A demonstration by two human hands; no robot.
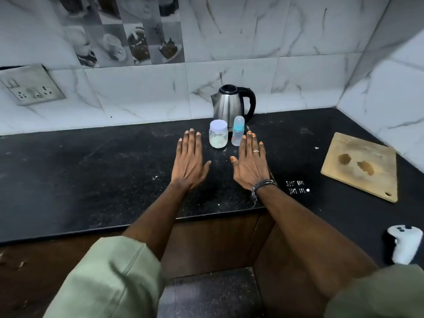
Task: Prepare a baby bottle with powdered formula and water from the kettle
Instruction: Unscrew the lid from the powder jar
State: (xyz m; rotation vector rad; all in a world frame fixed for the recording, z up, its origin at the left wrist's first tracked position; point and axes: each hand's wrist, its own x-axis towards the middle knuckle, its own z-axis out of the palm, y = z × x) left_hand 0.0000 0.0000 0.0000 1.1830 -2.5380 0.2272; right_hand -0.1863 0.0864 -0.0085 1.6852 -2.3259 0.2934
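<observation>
A steel kettle [229,104] with a black lid and handle stands at the back of the black counter [91,171], against the tiled wall. In front of it stand a clear jar [218,137] with a white lid and white powder at its bottom, and to its right a small baby bottle [238,131] with a teal collar and clear cap. My left hand [190,161] lies flat, palm down, just left of the jar. My right hand [251,161] lies flat near the bottle, fingertips beside its base. Both hands hold nothing.
A wooden cutting board [362,166] with two stains lies at the right. A white controller [405,246] sits near the front right edge. White tally marks [296,187] are on the counter. A socket plate [32,86] is on the left wall.
</observation>
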